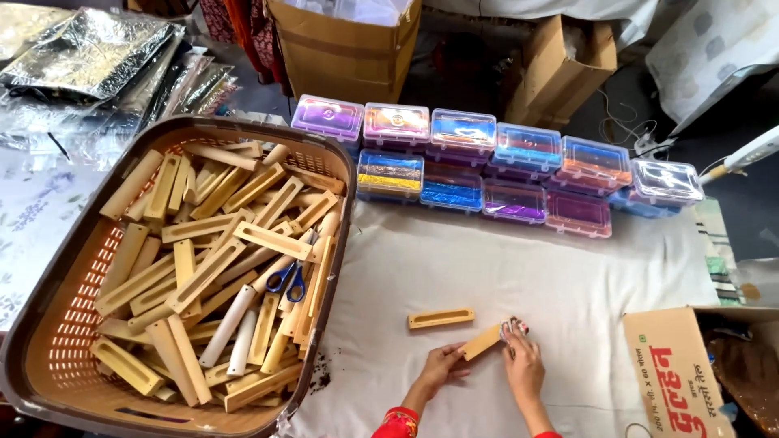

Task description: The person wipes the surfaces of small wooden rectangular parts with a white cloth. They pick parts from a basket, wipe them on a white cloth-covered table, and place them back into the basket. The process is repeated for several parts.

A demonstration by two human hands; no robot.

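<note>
White cloth (503, 276) covers the work surface, with a basket (49, 341) of wooden blocks on my left and a row of coloured plastic boxes (495, 166) at the far edge. My left hand (442, 367) and right hand (523, 365) both grip one wooden block (482, 341) (near the cloth's front edge); another slotted block (441, 318) lies just beside it.

Brown basket (49, 324) full of wooden blocks (203, 276) (blue-handled scissors (288, 280) atop); stacked clear plastic boxes (495, 166); cardboard boxes (345, 49) behind.
</note>
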